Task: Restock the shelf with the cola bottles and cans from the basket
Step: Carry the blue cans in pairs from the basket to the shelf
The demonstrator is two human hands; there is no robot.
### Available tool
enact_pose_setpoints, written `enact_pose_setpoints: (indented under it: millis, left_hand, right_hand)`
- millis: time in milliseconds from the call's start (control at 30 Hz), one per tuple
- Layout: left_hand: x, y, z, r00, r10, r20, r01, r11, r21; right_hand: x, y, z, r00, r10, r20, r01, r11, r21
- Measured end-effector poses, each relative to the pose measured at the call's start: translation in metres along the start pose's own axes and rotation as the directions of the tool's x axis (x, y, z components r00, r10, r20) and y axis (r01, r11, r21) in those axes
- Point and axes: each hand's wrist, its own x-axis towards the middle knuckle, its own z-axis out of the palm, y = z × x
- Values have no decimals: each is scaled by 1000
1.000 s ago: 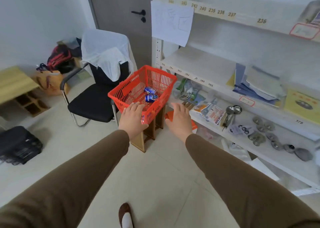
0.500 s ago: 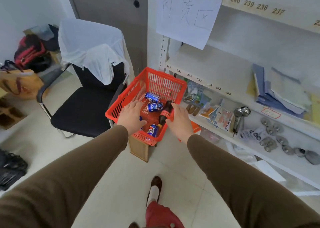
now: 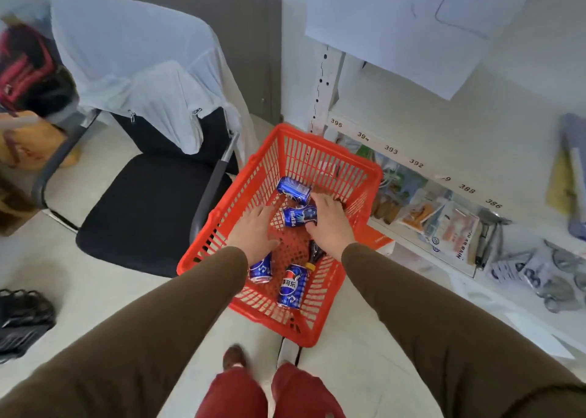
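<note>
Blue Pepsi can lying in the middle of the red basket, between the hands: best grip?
Take the blue Pepsi can from above, fingers across its round body. It lies on its side, ends pointing left-right, and the red plastic basket walls block side approaches. The right hand is nearest, probably touching its right end.

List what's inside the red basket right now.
Four blue cola cans lie in the red basket, plus a dark cola bottle partly covered by the right hand. Anything under the hands is hidden.
</note>
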Motion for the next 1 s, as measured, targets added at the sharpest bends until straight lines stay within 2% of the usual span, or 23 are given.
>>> enact_pose_setpoints:
  millis: [167,467,633,867,1000]
  left_hand:
    - [55,-12,15,997,21,72,-23,1000,21]
    - [162,-22,39,985,160,61,-162,987,24]
    - [204,-23,53,976,209,68,-214,974,78]
    - [243,-23,72,944,323,64,-327,899,291]
    - [251,-22,83,948,303,99,-314,840,442]
  right_hand:
    - [45,6,29,997,29,76,-25,998,-59]
    - [99,34,80,987,128,94,-115,985,-130]
    - [113,47,99,986,129,105,-109,979,-173]
    - [128,54,114,996,63,57,-40,938,-345]
    - [129,52,124,995,67,72,-37,934,-355]
